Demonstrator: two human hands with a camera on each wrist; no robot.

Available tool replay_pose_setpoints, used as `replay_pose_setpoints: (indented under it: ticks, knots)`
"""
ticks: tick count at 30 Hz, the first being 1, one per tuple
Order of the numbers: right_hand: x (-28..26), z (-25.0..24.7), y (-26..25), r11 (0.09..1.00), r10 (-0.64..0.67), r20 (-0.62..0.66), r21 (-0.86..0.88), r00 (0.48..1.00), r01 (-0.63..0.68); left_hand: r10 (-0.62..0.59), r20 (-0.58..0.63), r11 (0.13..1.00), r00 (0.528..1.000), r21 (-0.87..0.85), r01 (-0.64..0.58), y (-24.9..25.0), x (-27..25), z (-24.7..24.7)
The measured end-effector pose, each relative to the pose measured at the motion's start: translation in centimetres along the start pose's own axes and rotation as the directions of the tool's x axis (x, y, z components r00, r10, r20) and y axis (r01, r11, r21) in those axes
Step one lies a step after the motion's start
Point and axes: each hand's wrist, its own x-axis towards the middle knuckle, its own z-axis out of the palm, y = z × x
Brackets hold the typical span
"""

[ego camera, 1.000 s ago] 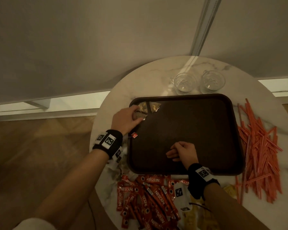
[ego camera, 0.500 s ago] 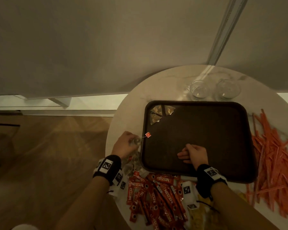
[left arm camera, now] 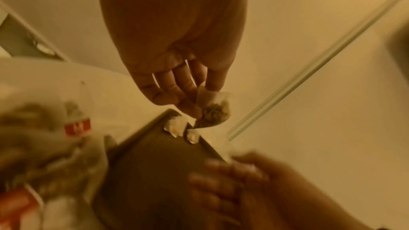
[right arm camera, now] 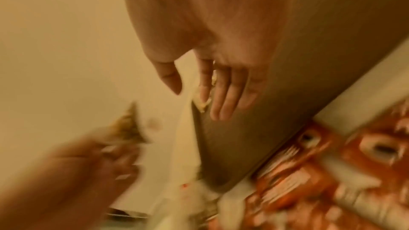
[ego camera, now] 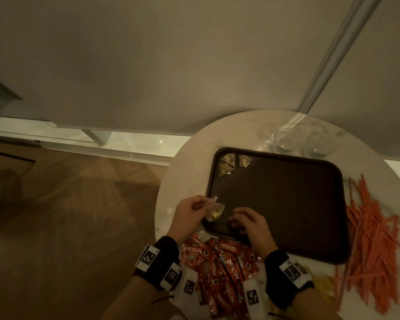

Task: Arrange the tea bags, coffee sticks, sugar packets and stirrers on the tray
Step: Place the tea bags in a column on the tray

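Between the fingertips of the left hand (ego camera: 189, 210), a tea bag (ego camera: 215, 213) is being pinched, hanging just above the tray (ego camera: 286, 204) rim. Beside it, the right hand (ego camera: 249, 224) is resting on the tray, fingers relaxed, holding nothing.

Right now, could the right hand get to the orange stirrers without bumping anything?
Probably yes. The right hand rests open on the near left part of the tray, holding nothing. The stirrers lie on the table past the tray's right edge, and the bare tray floor between them leaves the way free.
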Motion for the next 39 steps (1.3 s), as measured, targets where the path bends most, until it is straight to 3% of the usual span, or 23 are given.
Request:
replay_pose_setpoints:
  ticks: [3, 6, 9, 13, 15, 21, 24, 27, 33, 39]
  knots:
    - [-3.3, 1.2, -0.6, 0.98, -0.013, 0.096, 0.2, 0.995, -0.006, -0.051, 0.03, 0.997, 0.998, -0.064, 0.053, 0.1, -1.8, 2.0]
    - [-5.0, 1.1, -0.1, 0.98, -0.055, -0.003, 0.191, 0.998, 0.054, -0.135, 0.042, 0.965, 0.99, -0.221, 0.141, 0.0, -3.3, 3.5]
    - [-6.0, 0.5, 0.5, 0.982, -0.082, -0.059, 0.166, 0.995, 0.09, -0.263, 0.13, 0.79, 0.956, -0.54, 0.291, -0.1, -4.7, 4.3]
    - [-6.9, -0.5, 1.4, 0.984, -0.092, -0.054, 0.151, 0.994, 0.099, -0.305, 0.209, 0.596, 0.929, -0.719, 0.357, -0.3, -5.2, 4.3]
    - [-6.9, -0.9, 1.8, 0.983, -0.074, -0.055, 0.162, 0.996, 0.082, -0.302, 0.23, 0.552, 0.925, -0.749, 0.366, 0.0, -5.1, 4.2]
    - [-7.1, -1.8, 2.3, 0.959, -0.012, -0.085, 0.281, 0.996, 0.035, -0.27, 0.125, 0.725, 0.955, -0.626, 0.287, 0.0, -4.6, 3.4]
    - [-7.2, -2.2, 2.3, 0.935, 0.033, -0.106, 0.353, 0.994, 0.006, -0.265, 0.065, 0.859, 0.962, -0.437, 0.267, -0.8, -4.7, 3.0]
    - [-7.3, -2.4, 2.5, 0.916, 0.037, -0.107, 0.4, 0.994, 0.009, -0.223, 0.034, 0.932, 0.974, -0.286, 0.223, -1.3, -5.2, 3.1]
    - [-7.1, -2.6, 2.8, 0.94, 0.001, -0.188, 0.336, 0.982, 0.063, -0.295, 0.137, 0.895, 0.946, -0.307, 0.323, -2.2, -5.7, 4.6]
    - [-7.1, -2.4, 2.9, 0.975, -0.204, -0.21, 0.049, 0.956, 0.219, -0.334, 0.307, 0.831, 0.891, -0.35, 0.433, -1.6, -5.6, 6.9]
